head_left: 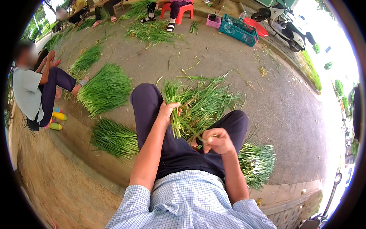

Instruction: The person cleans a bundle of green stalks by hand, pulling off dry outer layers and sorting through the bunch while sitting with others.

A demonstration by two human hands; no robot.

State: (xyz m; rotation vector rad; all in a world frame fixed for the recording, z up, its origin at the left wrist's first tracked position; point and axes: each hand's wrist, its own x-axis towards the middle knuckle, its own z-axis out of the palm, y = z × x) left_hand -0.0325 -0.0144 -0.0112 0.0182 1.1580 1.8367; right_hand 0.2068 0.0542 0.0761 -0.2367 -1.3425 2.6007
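Note:
My left hand (pixel 166 111) is wrapped round a bunch of green chives (pixel 173 91), held upright above my left knee. Over my lap my right hand (pixel 219 141) is closed in a pinch, slightly blurred. A thin chive strand (pixel 195 133) runs to its fingertips from near the lower end of the bunch. On the ground between my knees lies a loose heap of chives (pixel 209 97), tangled with yellowed leaves. Beside my left thigh rests a neater pile of chives (pixel 115 138), and by my right thigh another pile with pale stems (pixel 257 163).
A large chive pile (pixel 105 88) lies left of my knee, near a seated person (pixel 30 86). Other people sit at the far edge, one on a red stool (pixel 183 12). A teal crate (pixel 239 30), a red basin (pixel 256 26) and a scooter (pixel 284 26) stand far right.

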